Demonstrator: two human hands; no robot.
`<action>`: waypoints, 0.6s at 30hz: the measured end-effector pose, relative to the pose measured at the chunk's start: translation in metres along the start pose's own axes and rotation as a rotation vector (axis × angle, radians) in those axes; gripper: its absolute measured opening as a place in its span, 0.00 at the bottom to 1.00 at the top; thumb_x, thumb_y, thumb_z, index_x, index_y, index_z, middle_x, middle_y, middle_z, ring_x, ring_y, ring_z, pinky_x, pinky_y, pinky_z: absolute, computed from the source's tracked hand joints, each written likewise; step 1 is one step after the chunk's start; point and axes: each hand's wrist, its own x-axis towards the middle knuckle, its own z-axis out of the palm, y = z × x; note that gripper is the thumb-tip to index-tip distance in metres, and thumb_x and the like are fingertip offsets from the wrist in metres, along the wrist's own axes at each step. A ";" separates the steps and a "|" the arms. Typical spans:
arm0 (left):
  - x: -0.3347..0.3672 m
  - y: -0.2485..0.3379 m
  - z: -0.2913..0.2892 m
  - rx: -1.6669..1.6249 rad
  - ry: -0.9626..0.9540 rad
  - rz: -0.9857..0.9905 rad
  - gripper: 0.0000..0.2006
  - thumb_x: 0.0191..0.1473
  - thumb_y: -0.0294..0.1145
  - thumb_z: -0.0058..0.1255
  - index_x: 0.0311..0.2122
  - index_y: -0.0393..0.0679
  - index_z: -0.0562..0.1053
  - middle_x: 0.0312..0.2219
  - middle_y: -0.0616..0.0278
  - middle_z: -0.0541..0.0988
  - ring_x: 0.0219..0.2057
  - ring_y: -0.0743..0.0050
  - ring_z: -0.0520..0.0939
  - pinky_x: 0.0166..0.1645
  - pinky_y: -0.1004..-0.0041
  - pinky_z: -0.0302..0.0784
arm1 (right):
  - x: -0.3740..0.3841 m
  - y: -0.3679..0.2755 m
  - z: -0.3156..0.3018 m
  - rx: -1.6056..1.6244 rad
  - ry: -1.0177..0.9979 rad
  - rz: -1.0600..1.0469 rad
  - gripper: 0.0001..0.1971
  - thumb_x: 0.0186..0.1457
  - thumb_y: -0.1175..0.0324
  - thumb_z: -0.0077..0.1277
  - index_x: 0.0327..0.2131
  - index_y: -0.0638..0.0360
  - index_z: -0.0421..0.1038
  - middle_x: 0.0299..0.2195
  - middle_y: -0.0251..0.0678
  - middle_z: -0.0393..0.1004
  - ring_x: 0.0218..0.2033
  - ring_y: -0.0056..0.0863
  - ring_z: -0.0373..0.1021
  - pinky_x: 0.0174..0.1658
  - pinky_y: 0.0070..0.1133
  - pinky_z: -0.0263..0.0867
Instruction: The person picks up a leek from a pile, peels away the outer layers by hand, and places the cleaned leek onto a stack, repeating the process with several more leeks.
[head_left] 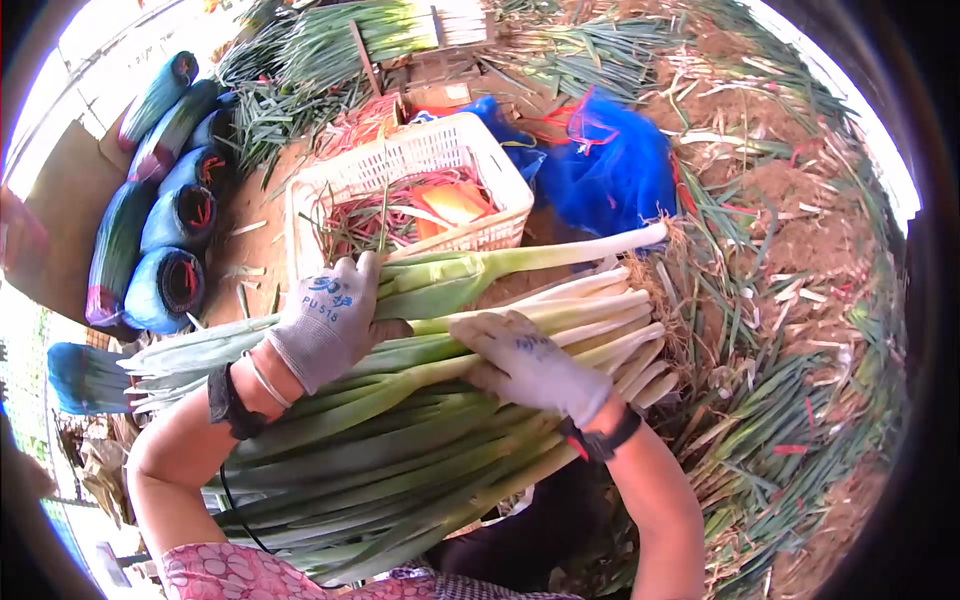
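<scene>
Leeks (400, 470) lie across left grip (388, 294) and right grip (470, 350) — roots (664, 283) rightward.

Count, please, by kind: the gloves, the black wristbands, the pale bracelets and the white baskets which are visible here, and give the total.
Gloves, left glove and right glove: 2
Black wristbands, left wristband and right wristband: 2
Pale bracelet: 1
White basket: 1
Total: 6
</scene>
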 end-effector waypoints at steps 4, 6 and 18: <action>0.000 -0.006 0.003 -0.002 -0.029 0.001 0.36 0.47 0.51 0.57 0.52 0.33 0.60 0.35 0.42 0.73 0.34 0.44 0.77 0.37 0.56 0.72 | -0.010 -0.013 0.001 -0.096 0.019 0.031 0.27 0.58 0.53 0.45 0.56 0.59 0.61 0.56 0.46 0.62 0.60 0.42 0.56 0.62 0.36 0.49; 0.003 -0.006 0.004 0.009 -0.056 -0.007 0.36 0.47 0.51 0.58 0.51 0.33 0.60 0.35 0.42 0.73 0.34 0.44 0.77 0.38 0.56 0.72 | -0.004 -0.021 0.000 0.000 0.049 0.083 0.25 0.57 0.59 0.48 0.55 0.61 0.62 0.54 0.47 0.64 0.56 0.46 0.60 0.59 0.37 0.54; 0.001 -0.015 0.000 -0.034 -0.066 -0.040 0.37 0.46 0.50 0.59 0.52 0.33 0.60 0.36 0.44 0.73 0.35 0.45 0.77 0.37 0.56 0.73 | 0.063 -0.049 -0.016 -0.098 -0.204 0.115 0.24 0.58 0.48 0.43 0.52 0.52 0.65 0.45 0.44 0.73 0.46 0.43 0.69 0.52 0.34 0.61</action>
